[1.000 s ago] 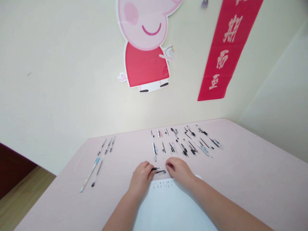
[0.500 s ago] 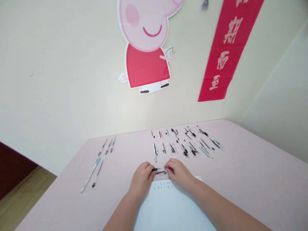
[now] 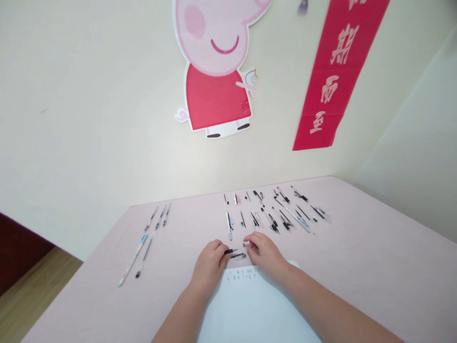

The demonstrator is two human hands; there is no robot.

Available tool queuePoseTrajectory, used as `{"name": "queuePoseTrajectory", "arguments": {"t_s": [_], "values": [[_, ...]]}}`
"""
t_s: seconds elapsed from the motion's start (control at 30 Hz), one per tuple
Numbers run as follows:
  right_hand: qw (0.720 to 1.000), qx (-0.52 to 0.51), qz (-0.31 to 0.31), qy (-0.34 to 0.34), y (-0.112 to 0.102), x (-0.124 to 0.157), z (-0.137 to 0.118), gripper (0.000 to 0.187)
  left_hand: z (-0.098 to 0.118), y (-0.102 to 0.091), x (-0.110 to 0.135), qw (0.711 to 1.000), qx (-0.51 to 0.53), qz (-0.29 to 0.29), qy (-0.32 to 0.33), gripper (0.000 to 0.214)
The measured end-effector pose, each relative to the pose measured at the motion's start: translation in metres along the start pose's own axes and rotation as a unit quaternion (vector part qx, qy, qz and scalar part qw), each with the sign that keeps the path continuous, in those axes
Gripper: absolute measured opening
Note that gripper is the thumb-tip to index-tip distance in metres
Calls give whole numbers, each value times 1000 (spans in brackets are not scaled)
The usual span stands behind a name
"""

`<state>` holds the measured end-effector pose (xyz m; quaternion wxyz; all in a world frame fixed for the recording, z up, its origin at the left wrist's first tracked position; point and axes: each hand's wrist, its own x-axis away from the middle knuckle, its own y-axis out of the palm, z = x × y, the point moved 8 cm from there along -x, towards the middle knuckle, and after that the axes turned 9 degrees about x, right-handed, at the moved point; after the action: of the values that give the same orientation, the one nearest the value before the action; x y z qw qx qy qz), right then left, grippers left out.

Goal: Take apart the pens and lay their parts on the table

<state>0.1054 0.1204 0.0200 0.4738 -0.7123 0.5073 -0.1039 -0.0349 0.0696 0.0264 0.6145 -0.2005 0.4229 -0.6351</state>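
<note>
My left hand (image 3: 210, 261) is closed around a pen (image 3: 230, 251) with a black grip section, its tip pointing right. Just below that tip a clear and black pen cap (image 3: 238, 256) lies on the table, close to the left fingertips. To the right, my right hand (image 3: 263, 251) has its thumb and forefinger bent toward each other. At those fingertips is a tiny dark piece (image 3: 243, 245), too small to name. A gap separates it from the pen tip. Both forearms rest over a white sheet of paper (image 3: 255, 309) with rows of small handwritten marks along its top.
Beyond my hands lie rows of pen parts, among them refills, black caps (image 3: 274, 228) and a pale blue pen barrel (image 3: 303, 225). On the left are several assembled pens, one with a blue end (image 3: 134, 259). The pink table (image 3: 89, 305) meets the wall behind.
My right hand has lifted slightly away from the pen tip, and its thumb and forefinger look a little more spread. The left hand keeps its hold on the pen.
</note>
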Motion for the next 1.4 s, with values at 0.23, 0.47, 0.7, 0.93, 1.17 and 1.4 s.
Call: {"name": "queuePoseTrajectory", "arguments": {"t_s": [0.23,0.47,0.7,0.93,1.17,1.4], "values": [[999,-7,37,-15,-8,-1,-2,12,0,1,-1,1000,6,0,3,16],[998,18,35,-41,-12,0,-12,16,2,1,0,1000,7,3,9,17],[997,6,32,-68,-14,2,-22,4,3,2,0,1000,-11,-7,16,16],[989,64,14,-130,-13,5,-36,12,6,3,1,998,-46,-8,35,17],[989,66,0,-133,-8,7,-39,9,14,-1,2,996,-67,6,62,17],[990,56,10,-133,-7,8,-42,10,19,-3,2,994,-75,12,75,16]]}}
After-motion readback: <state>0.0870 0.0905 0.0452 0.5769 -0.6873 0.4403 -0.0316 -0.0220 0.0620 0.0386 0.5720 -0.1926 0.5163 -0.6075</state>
